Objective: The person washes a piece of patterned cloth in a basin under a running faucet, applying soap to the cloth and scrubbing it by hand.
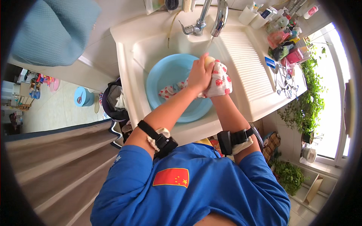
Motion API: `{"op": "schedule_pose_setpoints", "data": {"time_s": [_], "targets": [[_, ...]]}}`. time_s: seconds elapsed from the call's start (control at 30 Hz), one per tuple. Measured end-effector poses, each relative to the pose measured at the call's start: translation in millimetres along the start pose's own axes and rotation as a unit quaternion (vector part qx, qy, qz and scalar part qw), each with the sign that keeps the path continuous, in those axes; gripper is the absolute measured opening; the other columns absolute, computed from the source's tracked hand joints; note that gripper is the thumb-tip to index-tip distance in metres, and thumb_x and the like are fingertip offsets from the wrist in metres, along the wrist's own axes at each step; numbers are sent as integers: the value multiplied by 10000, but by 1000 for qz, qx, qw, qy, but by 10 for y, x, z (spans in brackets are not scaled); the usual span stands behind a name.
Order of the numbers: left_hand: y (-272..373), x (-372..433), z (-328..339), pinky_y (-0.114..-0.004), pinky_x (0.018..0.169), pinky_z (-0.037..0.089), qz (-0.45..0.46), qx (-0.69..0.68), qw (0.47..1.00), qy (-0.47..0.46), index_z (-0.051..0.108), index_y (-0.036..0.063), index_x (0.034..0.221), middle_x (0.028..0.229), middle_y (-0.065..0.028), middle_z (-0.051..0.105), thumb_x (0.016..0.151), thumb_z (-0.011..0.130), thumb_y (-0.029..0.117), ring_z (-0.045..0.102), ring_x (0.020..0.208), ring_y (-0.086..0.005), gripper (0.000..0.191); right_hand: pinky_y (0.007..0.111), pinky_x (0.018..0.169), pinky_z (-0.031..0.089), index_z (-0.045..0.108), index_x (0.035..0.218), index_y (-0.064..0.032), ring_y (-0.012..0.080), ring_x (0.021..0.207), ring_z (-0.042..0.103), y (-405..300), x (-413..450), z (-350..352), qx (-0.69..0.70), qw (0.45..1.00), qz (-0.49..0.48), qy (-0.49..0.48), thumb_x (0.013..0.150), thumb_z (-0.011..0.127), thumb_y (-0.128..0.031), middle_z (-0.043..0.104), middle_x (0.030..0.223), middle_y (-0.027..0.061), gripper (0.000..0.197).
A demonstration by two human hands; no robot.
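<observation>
My left hand (200, 73) grips a pale yellow bar of soap (209, 60) under the chrome faucet spout (219, 26), from which a thin stream of water runs. White cloth with red prints (225, 72) covers my right hand (217, 82), close against the soap and my left hand. The cloth hides the right fingers; whether they hold it cannot be told. More of the printed cloth (169, 91) hangs or lies in the light blue plastic basin (158, 66), which holds water and stands in the white sink (137, 84).
Right of the basin is a ribbed washboard slope (243, 62). Scissors and clips (287, 82) lie on the right ledge, below bottles and cups (248, 15). A faucet lever (188, 29) is behind the basin. A blue towel (56, 31) hangs upper left; a dark bin (114, 100) stands left.
</observation>
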State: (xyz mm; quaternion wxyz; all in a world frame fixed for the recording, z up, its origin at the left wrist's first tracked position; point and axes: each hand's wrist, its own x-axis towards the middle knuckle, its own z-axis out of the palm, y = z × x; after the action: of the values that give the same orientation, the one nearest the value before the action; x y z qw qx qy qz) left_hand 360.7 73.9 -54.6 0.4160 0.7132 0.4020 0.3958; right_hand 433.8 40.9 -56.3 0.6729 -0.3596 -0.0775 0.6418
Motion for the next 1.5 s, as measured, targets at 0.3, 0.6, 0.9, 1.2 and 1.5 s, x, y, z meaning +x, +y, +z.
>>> {"op": "schedule_pose_setpoints", "data": {"time_s": [0.3, 0.6, 0.9, 1.2, 1.5], "targets": [[-285, 243, -7, -391, 907, 379, -99, -232, 968, 5, 386, 23, 1247, 1098, -240, 519, 838, 531, 325, 485, 1025, -384, 529, 294, 613, 459, 501, 898, -63, 173, 746, 539, -95, 40, 332, -53, 998, -42, 12, 858, 465, -252, 536, 842, 53, 197], [-85, 433, -219, -413, 825, 408, -16, -31, 997, 64, 436, 59, 1193, 991, -216, 554, 845, 523, 296, 527, 952, -375, 429, 264, 533, 455, 512, 861, -106, 140, 695, 545, -56, 82, 520, 11, 1000, 10, -14, 860, 475, -307, 526, 786, 19, 205], [-70, 371, 252, -388, 715, 438, -60, -263, 958, 102, 446, 23, 1096, 887, -200, 579, 860, 495, 359, 573, 801, -331, 413, 254, 542, 404, 524, 875, -89, 102, 672, 476, -207, 277, 154, -178, 971, -155, -39, 886, 465, -293, 506, 777, 15, 213], [-273, 505, 76, -349, 642, 454, -112, -214, 969, 60, 462, 31, 1037, 908, -190, 558, 886, 432, 391, 553, 743, -257, 393, 280, 533, 451, 507, 982, -93, 145, 642, 523, -184, 83, 564, -112, 989, -85, -51, 886, 464, -325, 523, 789, 22, 254], [-53, 587, -75, -431, 797, 404, -230, -308, 923, 2, 493, 26, 1060, 987, -239, 547, 896, 417, 335, 518, 917, -400, 359, 332, 705, 483, 491, 1018, -93, 171, 755, 551, -95, 2, 316, -122, 990, -49, -52, 901, 424, -375, 546, 883, 39, 313]]}}
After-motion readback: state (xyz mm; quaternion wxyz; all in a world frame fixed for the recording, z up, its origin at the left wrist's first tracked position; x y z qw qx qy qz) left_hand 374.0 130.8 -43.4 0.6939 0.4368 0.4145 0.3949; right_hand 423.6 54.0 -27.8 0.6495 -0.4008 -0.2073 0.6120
